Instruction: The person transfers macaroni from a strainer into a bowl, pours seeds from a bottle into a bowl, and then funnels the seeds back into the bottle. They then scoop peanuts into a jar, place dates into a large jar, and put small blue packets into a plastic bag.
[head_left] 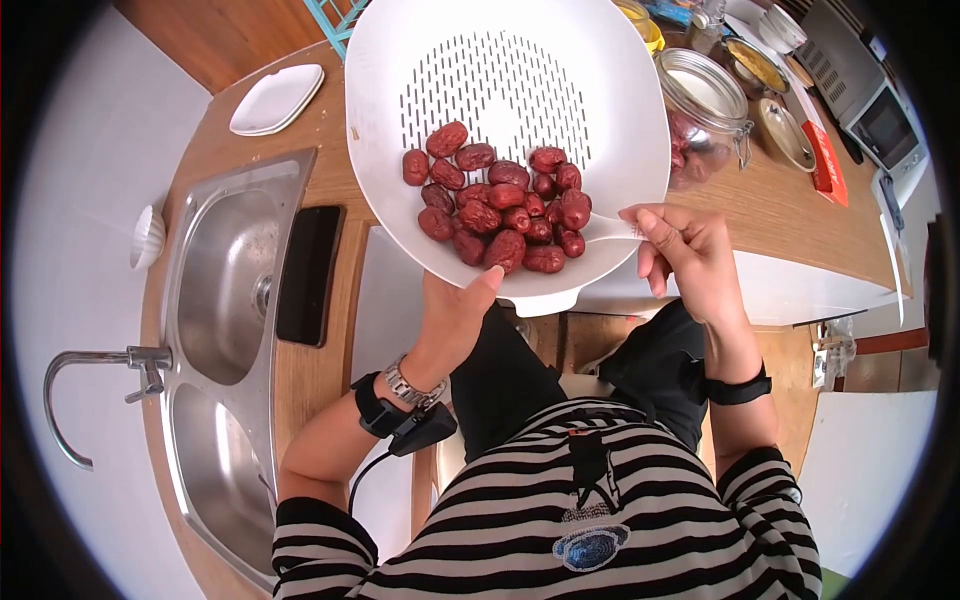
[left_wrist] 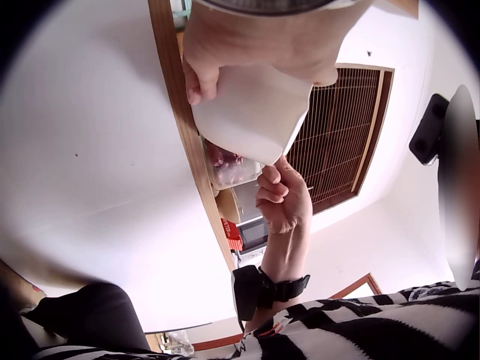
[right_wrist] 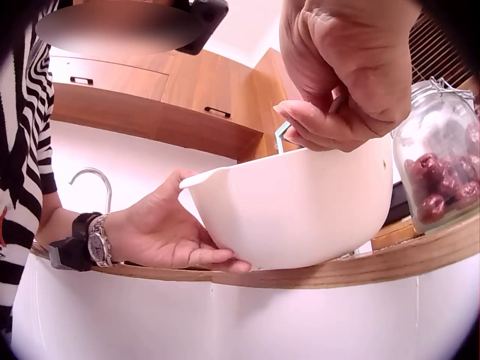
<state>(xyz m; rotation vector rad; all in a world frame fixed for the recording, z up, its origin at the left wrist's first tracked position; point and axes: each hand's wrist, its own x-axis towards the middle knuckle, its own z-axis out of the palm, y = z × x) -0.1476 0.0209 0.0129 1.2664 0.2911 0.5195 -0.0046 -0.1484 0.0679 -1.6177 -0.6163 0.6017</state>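
A white colander with a slotted base is held tilted, with red dates gathered at its near side. My left hand grips the near rim, thumb on top; the right wrist view shows its fingers under the white wall. Between thumb and fingers, my right hand pinches the end of a white handle that reaches over the right side into the dates. Its far end is hidden among them. In the left wrist view, the right hand is at the colander's edge.
An open glass jar of dates stands on the wooden counter to the right, near a glass lid, a red box and a microwave. On the left are a double sink, a phone and white dishes.
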